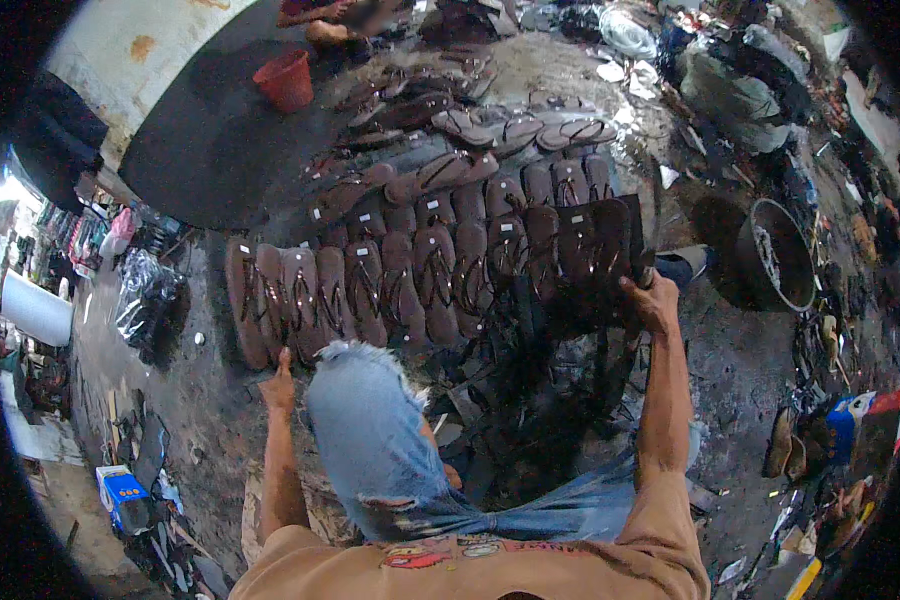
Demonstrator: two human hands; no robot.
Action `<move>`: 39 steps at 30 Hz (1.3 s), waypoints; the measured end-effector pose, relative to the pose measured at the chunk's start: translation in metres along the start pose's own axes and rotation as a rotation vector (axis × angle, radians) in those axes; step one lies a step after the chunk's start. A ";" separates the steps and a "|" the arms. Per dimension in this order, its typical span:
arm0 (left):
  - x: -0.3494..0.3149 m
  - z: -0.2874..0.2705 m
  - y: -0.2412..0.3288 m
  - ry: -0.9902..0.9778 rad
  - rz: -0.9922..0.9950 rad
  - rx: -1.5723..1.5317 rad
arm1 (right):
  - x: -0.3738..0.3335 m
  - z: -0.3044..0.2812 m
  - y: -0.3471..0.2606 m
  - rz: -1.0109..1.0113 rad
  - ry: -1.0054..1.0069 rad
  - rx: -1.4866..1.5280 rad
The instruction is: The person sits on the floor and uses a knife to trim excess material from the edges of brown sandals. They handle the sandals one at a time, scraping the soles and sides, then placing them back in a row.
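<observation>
From the head camera, looking down: a person in a tan shirt (470, 578) and torn jeans (370, 430) sits low over a dark, littered floor (215, 410). A long row of brown sandals (400, 270), side by side, stretches across the middle, in front of the knees. Many carry a small pale sticker near the far end.

The left hand (278, 385) is at the near end of the leftmost sandals, thumb pointing up; whether it grips them cannot be told. The right hand (655, 303) is at the row's right end, fingers curled at a dark edge; what it grips is too dark to tell.

A second row (470, 203) lies just behind, partly covered by the first, with a loose pile (410, 112) beyond it. A red bucket (283, 82) stands far left of the pile; a dark bucket (812, 262) is at right. At left are a clear bag (145, 305) and a blue box (123, 488).
</observation>
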State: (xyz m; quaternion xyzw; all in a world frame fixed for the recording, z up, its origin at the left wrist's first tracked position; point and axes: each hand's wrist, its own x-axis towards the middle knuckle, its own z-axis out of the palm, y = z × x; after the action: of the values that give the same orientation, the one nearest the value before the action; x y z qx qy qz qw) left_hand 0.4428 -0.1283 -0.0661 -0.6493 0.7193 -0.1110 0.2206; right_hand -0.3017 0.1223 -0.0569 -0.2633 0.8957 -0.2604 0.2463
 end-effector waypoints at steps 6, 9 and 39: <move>-0.008 -0.054 0.050 0.242 0.049 -0.167 | -0.046 -0.029 0.018 -0.537 0.239 0.245; -0.004 -0.075 0.020 0.393 -0.027 -0.581 | -0.076 -0.069 0.015 -0.754 0.393 0.737; 0.038 -0.099 0.131 0.434 0.544 -0.216 | -0.102 0.111 -0.186 -0.230 0.518 -0.413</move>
State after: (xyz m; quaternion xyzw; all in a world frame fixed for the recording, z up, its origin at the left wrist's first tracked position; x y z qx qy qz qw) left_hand 0.2789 -0.1610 -0.0443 -0.4152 0.9033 -0.1069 0.0141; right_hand -0.0977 0.0112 0.0024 -0.3318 0.9267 -0.1580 -0.0786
